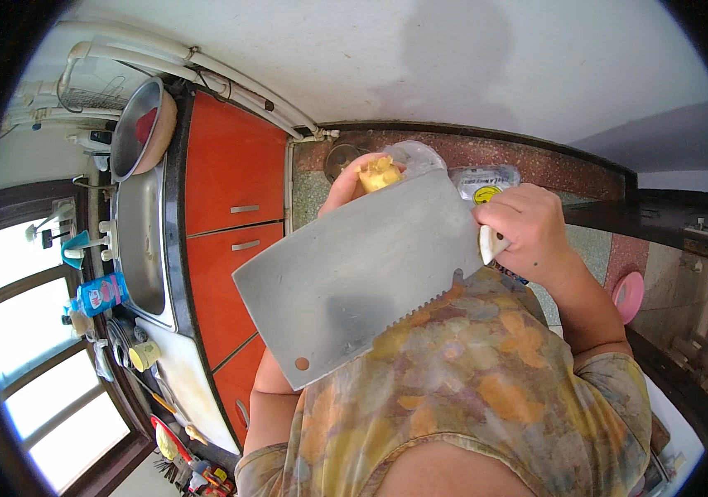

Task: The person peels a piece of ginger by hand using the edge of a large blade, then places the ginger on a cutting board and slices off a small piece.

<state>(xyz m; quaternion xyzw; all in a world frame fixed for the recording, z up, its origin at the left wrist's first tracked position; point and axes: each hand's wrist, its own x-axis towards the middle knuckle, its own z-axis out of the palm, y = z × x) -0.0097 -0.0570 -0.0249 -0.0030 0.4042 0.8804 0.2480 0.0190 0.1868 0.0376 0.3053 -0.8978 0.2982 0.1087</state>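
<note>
My right hand [525, 227] grips the pale handle [492, 244] of a broad metal cleaver [354, 267]. The cleaver's wide face is turned up towards me, with a hole at the far corner and a notched stretch along its lower edge. Behind the upper edge, my left hand [343, 189] holds a peeled yellow piece, apparently ginger root [379, 174]. The blade overlaps the piece in view; I cannot tell whether they touch. Much of my left hand and forearm is hidden by the blade. Past the hands is a clear plastic bag [419, 156].
A printed plastic package [484, 180] lies beyond my right hand. To the left, a counter with orange-red cabinet doors [235, 161] carries a metal bowl [155, 127], a sink [143, 248], a blue bottle [102, 293] and a white cutting board [189, 391]. A pink plastic item [628, 298] is at right.
</note>
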